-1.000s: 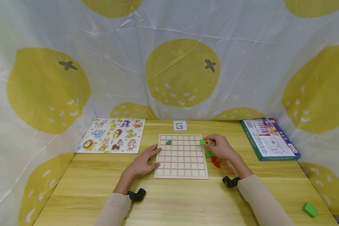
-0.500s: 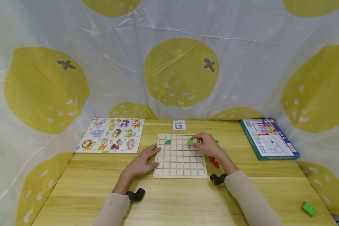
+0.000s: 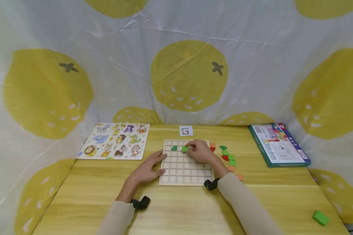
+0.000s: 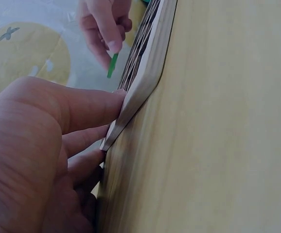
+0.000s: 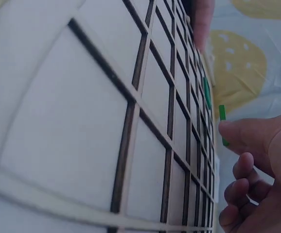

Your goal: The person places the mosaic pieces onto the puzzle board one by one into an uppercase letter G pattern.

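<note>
Left hand (image 3: 148, 168) lies flat with straight fingers against the left edge of the grid board (image 3: 187, 181), steadying it. Right hand (image 3: 200, 151) pinches a green square tile (image 3: 184, 148) — carried inward from the board's right edge over the past second, now just right of the seated green piece (image 3: 174, 148). Placement appears imminent — loose tiles (image 3: 230, 159) remain right of the board.

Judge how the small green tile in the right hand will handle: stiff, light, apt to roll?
The green tile, pinched by the right hand, looks thin and flat: probably stiff and light. Flat faces suggest sliding over the grid board, not rolling.
</note>
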A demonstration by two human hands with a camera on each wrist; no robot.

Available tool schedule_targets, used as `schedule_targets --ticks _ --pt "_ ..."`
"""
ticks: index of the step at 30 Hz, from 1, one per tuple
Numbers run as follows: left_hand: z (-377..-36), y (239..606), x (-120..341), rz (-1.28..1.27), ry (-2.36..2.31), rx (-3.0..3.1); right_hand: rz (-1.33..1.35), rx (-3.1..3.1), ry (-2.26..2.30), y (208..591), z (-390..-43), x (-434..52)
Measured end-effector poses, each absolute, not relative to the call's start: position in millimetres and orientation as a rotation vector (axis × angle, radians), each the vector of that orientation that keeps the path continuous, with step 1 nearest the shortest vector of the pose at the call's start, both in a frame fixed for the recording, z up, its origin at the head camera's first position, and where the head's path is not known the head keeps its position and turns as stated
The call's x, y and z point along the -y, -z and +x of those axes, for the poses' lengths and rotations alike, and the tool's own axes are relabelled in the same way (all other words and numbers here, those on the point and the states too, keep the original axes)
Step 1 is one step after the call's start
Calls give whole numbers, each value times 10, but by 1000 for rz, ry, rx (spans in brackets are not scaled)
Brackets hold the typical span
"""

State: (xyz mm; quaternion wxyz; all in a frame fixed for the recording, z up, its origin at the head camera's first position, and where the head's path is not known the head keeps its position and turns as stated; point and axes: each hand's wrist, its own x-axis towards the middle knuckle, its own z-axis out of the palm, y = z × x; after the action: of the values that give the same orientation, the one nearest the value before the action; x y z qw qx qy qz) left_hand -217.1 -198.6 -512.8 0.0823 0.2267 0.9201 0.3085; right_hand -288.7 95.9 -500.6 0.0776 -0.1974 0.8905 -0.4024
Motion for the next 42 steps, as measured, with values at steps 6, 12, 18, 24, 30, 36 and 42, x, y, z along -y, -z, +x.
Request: schedule_targets --ticks 6,12,18,24,30,36,42 --pt "-2162 5118 2015 669 -926 -2750 -540 -2667 1207 5037 -2929 -811" --pt "-2159 5110 2011 676 -914 -2751 -510 -2672 1230 5077 -2941 -766" --pt "-2163 5107 2003 684 -905 -2757 -496 -2663 1241 5078 -2958 -738" --pt "-2160 5109 2000 679 -902 -2754 -481 -2663 1231 5086 -2979 -711" --pt "-2159 5116 2002 676 -896 -2761 -442 -2662 1227 5075 -2961 -696" --pt "-2163 5131 1994 681 -906 -2759 -444 -2658 1255 5069 -2945 -721" --pt "-2163 5133 1997 669 -908 -2767 -428 -2629 1318 5041 -2914 -824"
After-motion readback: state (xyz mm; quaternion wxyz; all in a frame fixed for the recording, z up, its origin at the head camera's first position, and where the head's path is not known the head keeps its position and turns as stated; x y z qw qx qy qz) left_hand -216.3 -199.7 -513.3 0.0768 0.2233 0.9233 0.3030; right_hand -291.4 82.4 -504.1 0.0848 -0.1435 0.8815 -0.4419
